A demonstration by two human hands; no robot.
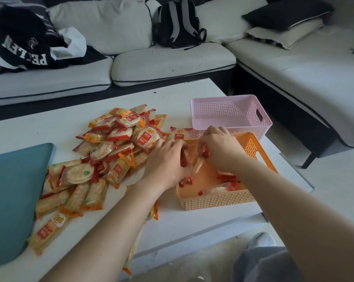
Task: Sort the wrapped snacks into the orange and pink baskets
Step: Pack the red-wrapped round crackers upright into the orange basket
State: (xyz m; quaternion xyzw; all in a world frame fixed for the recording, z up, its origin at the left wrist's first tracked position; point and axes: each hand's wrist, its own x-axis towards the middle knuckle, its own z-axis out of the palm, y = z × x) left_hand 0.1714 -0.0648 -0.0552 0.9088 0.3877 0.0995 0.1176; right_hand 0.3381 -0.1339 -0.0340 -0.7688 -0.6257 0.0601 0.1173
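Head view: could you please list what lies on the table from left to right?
Teal cushion → pile of wrapped snacks → orange basket; the pink basket sits behind the orange one.

Two baskets (pixel 231 112), two hands (pixel 166 161)

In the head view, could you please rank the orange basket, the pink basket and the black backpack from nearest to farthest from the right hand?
1. Orange basket: directly under the right hand.
2. Pink basket: just behind.
3. Black backpack: on the sofa, far behind.

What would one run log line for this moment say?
hands: left and right hold red-wrapped snacks over orange basket | pink basket: looks empty | pile: unsorted
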